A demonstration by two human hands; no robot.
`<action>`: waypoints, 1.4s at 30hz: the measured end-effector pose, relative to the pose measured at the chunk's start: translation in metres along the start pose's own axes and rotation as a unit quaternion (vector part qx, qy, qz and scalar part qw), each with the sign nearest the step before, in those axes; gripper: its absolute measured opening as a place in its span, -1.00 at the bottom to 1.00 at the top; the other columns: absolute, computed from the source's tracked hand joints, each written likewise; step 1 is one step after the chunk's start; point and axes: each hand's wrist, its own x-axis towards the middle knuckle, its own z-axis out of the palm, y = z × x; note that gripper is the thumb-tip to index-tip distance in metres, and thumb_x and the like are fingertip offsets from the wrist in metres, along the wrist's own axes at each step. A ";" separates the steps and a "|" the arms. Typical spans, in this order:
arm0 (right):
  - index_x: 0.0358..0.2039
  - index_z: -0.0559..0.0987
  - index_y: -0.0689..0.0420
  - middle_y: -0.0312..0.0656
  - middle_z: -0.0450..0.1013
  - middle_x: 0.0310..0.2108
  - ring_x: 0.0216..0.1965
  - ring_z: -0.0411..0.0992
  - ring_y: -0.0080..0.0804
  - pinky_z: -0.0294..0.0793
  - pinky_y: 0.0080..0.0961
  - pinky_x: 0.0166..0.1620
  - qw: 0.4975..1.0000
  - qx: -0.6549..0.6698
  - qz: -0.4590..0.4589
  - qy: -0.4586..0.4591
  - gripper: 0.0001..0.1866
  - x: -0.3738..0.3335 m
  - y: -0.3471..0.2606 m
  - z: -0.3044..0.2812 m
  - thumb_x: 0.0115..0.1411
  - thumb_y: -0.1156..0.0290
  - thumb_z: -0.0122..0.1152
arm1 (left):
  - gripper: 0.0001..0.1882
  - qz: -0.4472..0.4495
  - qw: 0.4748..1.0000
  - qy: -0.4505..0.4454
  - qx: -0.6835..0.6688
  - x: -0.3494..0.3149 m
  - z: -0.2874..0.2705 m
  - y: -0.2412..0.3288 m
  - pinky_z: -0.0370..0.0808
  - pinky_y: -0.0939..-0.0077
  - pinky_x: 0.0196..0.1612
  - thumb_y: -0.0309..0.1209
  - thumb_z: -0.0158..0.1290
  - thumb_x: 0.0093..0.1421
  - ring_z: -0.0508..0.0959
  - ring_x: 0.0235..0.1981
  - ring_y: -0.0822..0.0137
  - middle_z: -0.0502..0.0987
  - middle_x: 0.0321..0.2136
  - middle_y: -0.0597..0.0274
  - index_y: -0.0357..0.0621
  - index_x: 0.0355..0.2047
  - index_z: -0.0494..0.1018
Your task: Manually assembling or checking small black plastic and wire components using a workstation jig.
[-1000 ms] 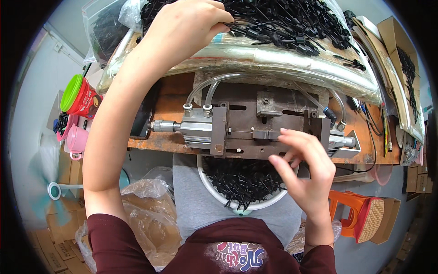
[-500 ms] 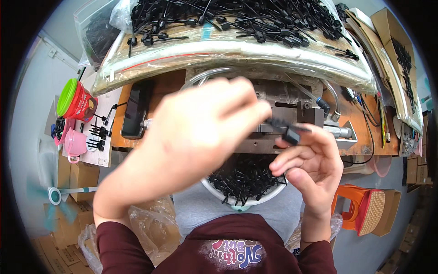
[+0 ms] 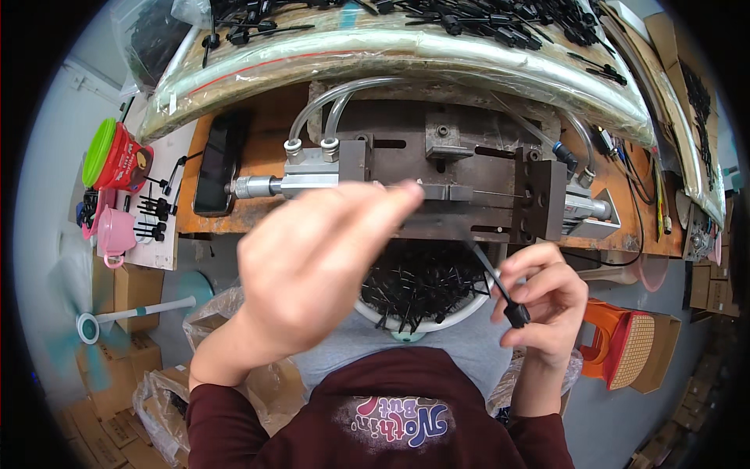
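Note:
My right hand [image 3: 543, 301] pinches a black cable tie [image 3: 494, 277] by its blocky head, between thumb and fingers. The tie's strap slants up and left, and its far end is blurred. My left hand [image 3: 312, 258] is raised in front of the metal fixture [image 3: 484, 199], its fingers pointing right and smeared by motion. Whether anything is in those fingers cannot be made out. Between my hands, on my lap, sits a white bowl [image 3: 461, 319] full of small black parts [image 3: 414, 289].
Air cylinders [image 3: 308, 173] with clear hoses flank the fixture on the wooden bench [image 3: 617, 234]. A phone [image 3: 219, 168] lies left of it. A plastic-covered board [image 3: 414, 55] heaped with black ties spans the back. At far left stand a red tub [image 3: 125, 160] and pink cup [image 3: 115, 234].
My left hand has moved left and down, away from the right hand. The tie, turned head-down, stays in my right hand. The view has shifted, showing more of the fixture.

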 end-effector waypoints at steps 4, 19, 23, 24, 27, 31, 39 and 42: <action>-0.35 0.56 0.29 0.09 0.49 0.02 -0.06 0.56 -0.14 0.62 -0.36 -0.09 0.880 -0.460 -0.117 0.017 -0.69 0.013 0.005 0.019 -0.15 0.64 0.48 | -0.80 -0.247 0.932 0.037 -0.262 0.003 -0.005 0.016 0.56 0.42 -0.12 -0.69 -0.05 0.28 0.64 -0.21 0.23 0.62 -0.29 0.00 -0.41 -0.10 0.45; -0.53 0.47 0.12 -0.02 0.57 -0.07 -0.66 0.37 -0.60 0.32 -0.60 -0.54 0.661 -0.731 -0.154 -0.077 -0.92 0.039 0.018 0.045 -0.06 0.49 0.20 | -0.78 -0.348 0.819 0.034 -0.456 -0.009 0.011 0.033 0.53 0.30 0.04 -0.50 -0.12 0.39 0.64 -0.11 0.11 0.62 -0.21 -0.23 -0.45 -0.07 0.35; -0.39 0.58 0.16 -0.06 0.59 -0.12 -0.63 0.42 -0.56 0.38 -0.61 -0.51 0.747 -0.642 -0.157 -0.073 -0.85 0.040 0.007 0.045 -0.05 0.48 0.27 | -0.77 -0.344 0.829 0.021 -0.441 -0.012 0.018 0.029 0.51 0.30 0.07 -0.52 -0.13 0.38 0.63 -0.09 0.11 0.61 -0.18 -0.24 -0.47 -0.06 0.36; -0.34 0.60 0.17 -0.07 0.58 -0.13 -0.62 0.43 -0.55 0.40 -0.62 -0.50 0.799 -0.577 -0.164 -0.054 -0.80 0.036 0.004 0.047 -0.05 0.48 0.29 | -0.77 -0.355 0.822 0.013 -0.446 -0.011 0.017 0.029 0.51 0.31 0.07 -0.52 -0.13 0.38 0.63 -0.09 0.12 0.61 -0.18 -0.23 -0.47 -0.05 0.36; -0.17 0.63 0.25 -0.12 0.54 -0.25 -0.56 0.47 -0.45 0.43 -0.60 -0.52 0.811 -0.528 -0.245 -0.058 -0.61 0.027 -0.004 0.048 -0.10 0.54 0.36 | -0.76 -0.386 0.792 -0.015 -0.473 -0.011 0.018 0.037 0.51 0.34 0.07 -0.54 -0.12 0.36 0.63 -0.08 0.17 0.62 -0.19 -0.22 -0.49 -0.05 0.37; -0.20 0.65 0.25 -0.12 0.52 -0.26 -0.55 0.45 -0.46 0.42 -0.61 -0.53 0.826 -0.505 -0.242 -0.066 -0.63 0.024 -0.002 0.044 -0.12 0.61 0.35 | -0.72 -0.422 0.721 -0.033 -0.548 -0.013 0.024 0.048 0.52 0.62 -0.15 -0.54 -0.07 0.36 0.60 -0.25 0.49 0.62 -0.24 0.13 -0.41 0.02 0.44; -0.29 0.56 0.28 0.09 0.49 0.00 -0.23 0.57 -0.19 0.59 -0.40 -0.18 0.834 -0.536 -0.128 -0.033 -0.69 0.022 0.012 0.032 -0.09 0.67 0.41 | -0.63 -0.347 0.831 -0.030 -0.433 -0.025 0.021 0.039 0.29 0.80 -0.57 -0.43 -0.20 0.43 0.36 -0.69 0.61 0.62 -0.38 0.07 -0.42 0.15 0.30; -0.29 0.55 0.21 0.03 0.52 0.01 -0.33 0.58 -0.23 0.55 -0.47 -0.29 0.786 -0.605 -0.116 -0.050 -0.74 0.023 0.026 0.035 -0.04 0.59 0.36 | -0.55 -0.384 0.764 -0.047 -0.516 -0.016 0.012 0.043 0.15 0.80 -0.56 -0.42 -0.10 0.38 0.22 -0.65 0.65 0.50 -0.47 0.24 -0.40 0.22 0.24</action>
